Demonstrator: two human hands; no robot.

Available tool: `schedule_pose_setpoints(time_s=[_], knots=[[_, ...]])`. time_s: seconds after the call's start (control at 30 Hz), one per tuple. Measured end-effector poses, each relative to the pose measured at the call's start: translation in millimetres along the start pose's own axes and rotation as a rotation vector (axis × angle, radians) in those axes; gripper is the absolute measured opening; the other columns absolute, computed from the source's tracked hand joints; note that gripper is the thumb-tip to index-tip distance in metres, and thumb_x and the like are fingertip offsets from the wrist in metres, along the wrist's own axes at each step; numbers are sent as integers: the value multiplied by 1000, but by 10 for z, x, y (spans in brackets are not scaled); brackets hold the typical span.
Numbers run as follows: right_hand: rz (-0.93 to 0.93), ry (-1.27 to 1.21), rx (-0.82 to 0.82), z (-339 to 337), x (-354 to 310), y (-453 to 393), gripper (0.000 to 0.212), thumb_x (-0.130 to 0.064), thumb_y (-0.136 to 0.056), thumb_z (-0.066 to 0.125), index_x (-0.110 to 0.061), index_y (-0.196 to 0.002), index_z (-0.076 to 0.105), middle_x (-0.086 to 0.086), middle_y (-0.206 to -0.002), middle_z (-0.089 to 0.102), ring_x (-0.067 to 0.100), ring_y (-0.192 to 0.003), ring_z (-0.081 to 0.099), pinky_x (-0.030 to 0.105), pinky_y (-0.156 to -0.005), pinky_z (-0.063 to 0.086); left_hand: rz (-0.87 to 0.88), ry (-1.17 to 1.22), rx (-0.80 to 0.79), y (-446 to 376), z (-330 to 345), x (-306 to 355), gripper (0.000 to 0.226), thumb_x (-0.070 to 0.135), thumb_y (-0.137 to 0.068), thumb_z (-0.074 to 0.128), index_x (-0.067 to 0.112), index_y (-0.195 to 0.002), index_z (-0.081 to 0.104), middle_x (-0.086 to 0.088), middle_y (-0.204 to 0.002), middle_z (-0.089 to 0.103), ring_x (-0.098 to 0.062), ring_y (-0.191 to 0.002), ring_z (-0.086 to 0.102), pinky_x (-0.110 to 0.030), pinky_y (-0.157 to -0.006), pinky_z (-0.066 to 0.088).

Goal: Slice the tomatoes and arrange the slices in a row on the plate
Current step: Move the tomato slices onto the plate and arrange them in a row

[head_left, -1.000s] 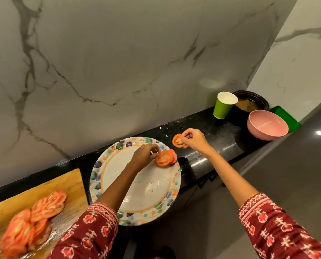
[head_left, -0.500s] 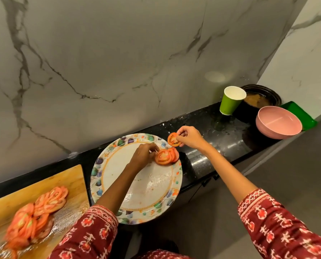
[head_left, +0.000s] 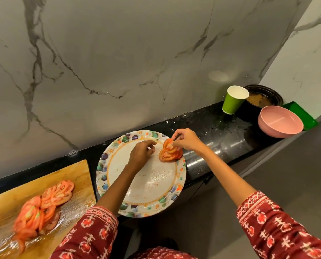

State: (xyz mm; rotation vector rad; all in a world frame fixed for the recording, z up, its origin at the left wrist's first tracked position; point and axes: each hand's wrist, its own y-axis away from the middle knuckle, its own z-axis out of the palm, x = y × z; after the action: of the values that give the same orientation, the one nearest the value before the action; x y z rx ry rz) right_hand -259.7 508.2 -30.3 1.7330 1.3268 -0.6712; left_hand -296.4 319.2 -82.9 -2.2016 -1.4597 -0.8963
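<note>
On the left, a heap of slices (head_left: 43,206) waits on the board (head_left: 77,176), well apart from both hands. Over the plate (head_left: 118,184), the left hand (head_left: 141,153) hovers with loosely curled, empty fingers, just left of the few overlapped slices (head_left: 170,155) laid at the far right rim. The right hand (head_left: 186,140), the nearer one, pinches a tilted slice (head_left: 168,144) above them; the short row seems to run toward the far rim.

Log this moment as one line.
right hand: pinches slice over plate | left hand: free | board: slices waiting
</note>
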Motion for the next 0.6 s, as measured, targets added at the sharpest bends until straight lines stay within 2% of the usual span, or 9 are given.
schedule_pose_setpoints(time_s=[0.07,0.13,0.23,0.3,0.37,0.47,0.6], knots=[[27,29,4,131,-11,14,17,1,-80,65,-15,-81,60,5,-71,65,10,-58,64,16,-54,50,3,15,-10,70,-11,-53,32,16,-87,61,11,-119,59,-10,-112,65,-14,-89,59,-20,-74,47],[51,54,5,251,-6,1,16,-1,-79,65,-14,-86,61,9,-83,67,15,-67,67,23,-63,56,11,39,-16,129,-14,-70,41,25,-83,66,13,-121,58,-9,-112,65,-11,-87,58,-19,-74,47],[80,59,0,382,-22,-9,18,-2,-78,67,-16,-87,59,15,-95,67,18,-70,68,28,-68,57,20,23,-9,193,8,-45,63,41,-73,73,20,-128,50,-2,-120,60,-14,-100,57,-23,-79,47],[85,63,7,426,-43,2,18,-4,-78,67,-16,-87,59,14,-96,67,18,-71,67,25,-65,56,17,-23,4,216,48,1,71,47,-71,73,23,-132,45,0,-126,56,-16,-108,55,-27,-85,47],[78,66,19,447,-46,23,15,-6,-80,65,-14,-92,61,12,-95,67,17,-73,65,24,-64,55,14,-60,3,229,94,29,69,47,-73,71,22,-132,45,-2,-130,53,-18,-112,53,-31,-90,48],[39,106,104,375,9,41,15,-3,-83,59,-12,-95,64,12,-93,69,17,-79,64,31,-74,55,27,-112,-29,233,151,51,66,46,-76,69,20,-131,44,-4,-133,51,-18,-115,50,-31,-91,47],[13,63,187,182,126,54,24,7,-81,52,-11,-93,63,6,-87,65,21,-88,63,36,-78,54,19,-161,-68,199,171,112,76,47,-75,71,19,-137,37,-5,-138,45,-21,-121,45,-30,-92,45]])
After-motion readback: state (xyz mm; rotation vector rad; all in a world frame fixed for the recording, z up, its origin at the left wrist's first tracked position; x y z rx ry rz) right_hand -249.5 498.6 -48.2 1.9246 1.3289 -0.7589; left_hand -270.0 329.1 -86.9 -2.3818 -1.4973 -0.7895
